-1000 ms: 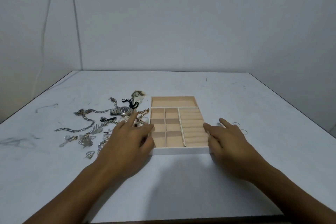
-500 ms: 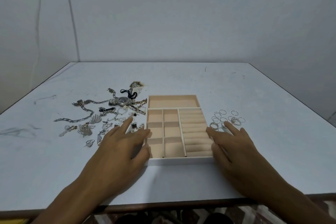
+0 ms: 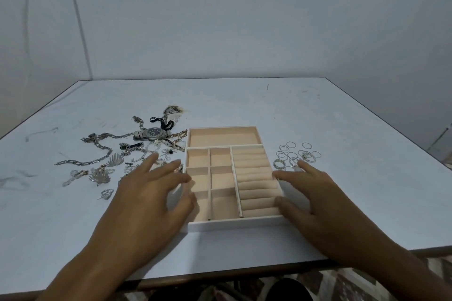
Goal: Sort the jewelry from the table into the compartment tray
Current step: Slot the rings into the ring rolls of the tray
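Observation:
A pale pink compartment tray [image 3: 234, 223] with a white rim lies in the middle of the white table, all its compartments bare. My left hand [image 3: 146, 200] lies against its left side with fingers spread and relaxed, partly over the rim. My right hand [image 3: 315, 200] lies against its right side, fingers straight. A heap of silver chains [image 3: 97, 154], leaf pendants [image 3: 99, 176] and a wristwatch [image 3: 152, 133] lies left of the tray. Several thin silver rings [image 3: 297, 155] lie right of it, just beyond my right fingertips.
The table's near edge [image 3: 244, 273] runs just below my wrists, with patterned fabric under it. Grey walls stand behind the table. A small heart-shaped piece [image 3: 107, 194] lies near my left wrist.
The tray has slid toward me between my two hands. The rings to its right have come out from under my right hand.

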